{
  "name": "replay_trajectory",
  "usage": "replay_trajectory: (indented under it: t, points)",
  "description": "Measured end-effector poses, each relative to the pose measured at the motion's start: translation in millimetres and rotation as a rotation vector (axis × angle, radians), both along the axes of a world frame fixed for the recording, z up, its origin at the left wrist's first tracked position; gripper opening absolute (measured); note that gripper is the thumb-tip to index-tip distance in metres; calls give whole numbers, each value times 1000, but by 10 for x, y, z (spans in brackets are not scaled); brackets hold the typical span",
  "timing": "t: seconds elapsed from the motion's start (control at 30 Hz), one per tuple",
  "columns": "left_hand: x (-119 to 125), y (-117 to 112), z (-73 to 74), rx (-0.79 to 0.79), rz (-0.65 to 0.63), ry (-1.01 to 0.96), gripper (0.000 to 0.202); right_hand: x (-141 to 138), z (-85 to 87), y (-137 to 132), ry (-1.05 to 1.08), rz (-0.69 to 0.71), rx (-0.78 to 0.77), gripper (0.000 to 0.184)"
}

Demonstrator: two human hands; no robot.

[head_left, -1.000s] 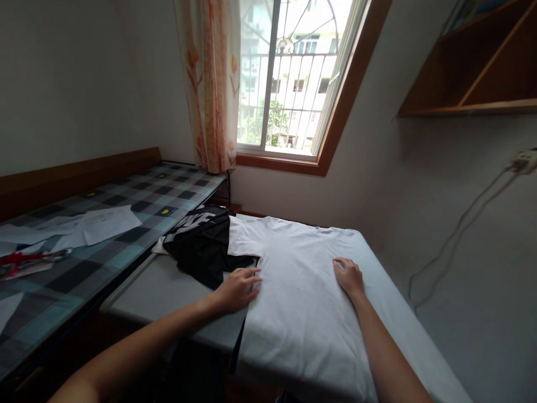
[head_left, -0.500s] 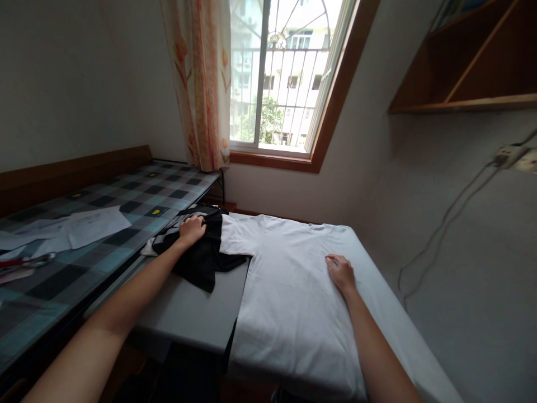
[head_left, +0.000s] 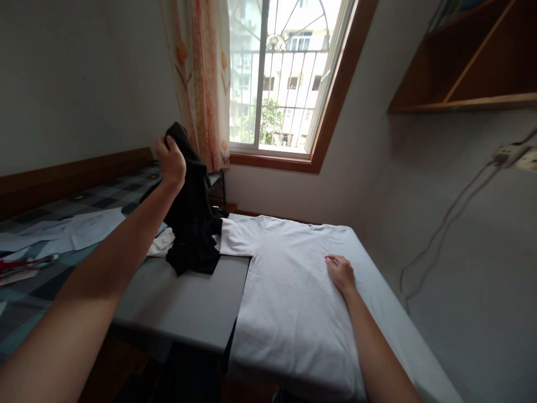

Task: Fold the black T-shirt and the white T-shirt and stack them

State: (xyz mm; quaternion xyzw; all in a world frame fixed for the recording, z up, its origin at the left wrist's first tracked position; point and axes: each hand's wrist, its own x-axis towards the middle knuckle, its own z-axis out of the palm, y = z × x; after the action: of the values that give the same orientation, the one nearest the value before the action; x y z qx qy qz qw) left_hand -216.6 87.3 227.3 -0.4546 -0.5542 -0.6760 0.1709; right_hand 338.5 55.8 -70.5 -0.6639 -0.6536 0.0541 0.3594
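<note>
My left hand (head_left: 171,158) is raised at the left and closed around a black garment (head_left: 191,201). The cloth hangs from the fingers, and its lower end lies on the grey tabletop. What kind of garment it is does not show. A white T-shirt (head_left: 293,291) is spread out flat, its left sleeve beside the black cloth. My right hand (head_left: 342,272) rests on the shirt's right side, fingers loosely bent and holding nothing. Some pale cloth (head_left: 161,244) lies behind the black garment, partly hidden.
On the left, a bed with a checked cover (head_left: 25,305) holds papers (head_left: 84,229) and a red item (head_left: 25,266). The grey tabletop (head_left: 184,313) adjoins the white surface under the shirt. A curtain (head_left: 205,84) and window stand behind; a shelf (head_left: 470,73) and cable (head_left: 444,224) are on the right wall.
My left hand has lifted the black garment up and slightly left off the heap, uncovering more pale cloth. My right hand and the white T-shirt have stayed in place.
</note>
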Motion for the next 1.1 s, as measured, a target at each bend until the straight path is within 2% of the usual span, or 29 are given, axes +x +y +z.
replay_trajectory:
  t: [0.07,0.13,0.2,0.3,0.37,0.47,0.53,0.6,0.63,0.7,0.77,0.8,0.83,0.9,1.03,1.1]
  points:
    - [294,-5,338,64,-46,18,31,5,-7,3,12,9,3,30]
    - [677,-32,548,72,-118,107,38,15,-16,6,42,25,14,31]
    - [1073,-72,619,44,-206,166,48,32,-25,8,103,45,30,32]
    - [1520,-126,540,-74,-480,145,58,74,-28,9,250,50,63,36]
    - [1657,-141,415,-110,-660,43,50,106,-27,12,343,34,90,37]
    - [1639,-123,129,-150,-881,-114,38,147,-22,28,450,25,103,39]
    - [1539,-101,-155,-208,-1013,-205,39,160,-17,43,504,19,108,41]
    - [1423,-90,-514,-335,-1084,-258,39,160,-9,52,532,11,120,43]
    - [1370,-90,-710,-431,-1062,-259,37,156,-3,53,534,7,123,43]
    - [1293,-102,-1096,-611,-917,-218,28,140,10,47,523,6,113,43]
    - [1262,-125,-1421,-663,-727,-191,23,121,24,34,500,7,93,41]
    - [1264,-140,-1548,-670,-681,-167,23,112,31,26,489,8,85,40]
    - [1276,-159,-1647,-681,-673,-130,24,104,38,17,480,8,78,40]
    - [1323,-212,-1772,-735,-761,-8,26,92,52,-2,466,11,64,40]
    - [1476,-416,-1849,-867,-1064,377,36,50,89,-66,401,68,29,39]
    - [1582,-578,-1875,-849,-1136,551,41,-2,111,-116,342,153,27,37]
